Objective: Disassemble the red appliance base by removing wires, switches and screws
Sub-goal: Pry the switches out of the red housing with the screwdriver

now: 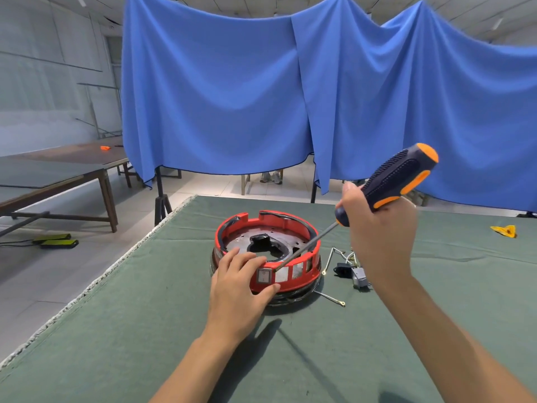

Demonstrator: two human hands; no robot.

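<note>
Right grip (377, 225) wraps screwdriver (398, 181), tip at switch (263, 276) on red base (267, 254). Left grip (238, 283) clamps rim at 6 o'clock. Loose wires (353, 271) at 3 o'clock on surface (145, 315).

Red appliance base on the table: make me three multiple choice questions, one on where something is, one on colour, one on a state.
1. Where does the screwdriver tip rest?
A. beside the switch on the red base
B. on the yellow scrap
C. on the green table

2. What colours is the screwdriver handle?
A. red and white
B. dark and orange
C. all green

3. What is the left hand doing?
A. lying flat on the table
B. holding the base's front wall
C. holding wires

Answers: 1 A, the shaft ends at the switch's corner. 2 B, orange cap and insets show. 3 B, fingers over the rim, thumb below.
</note>
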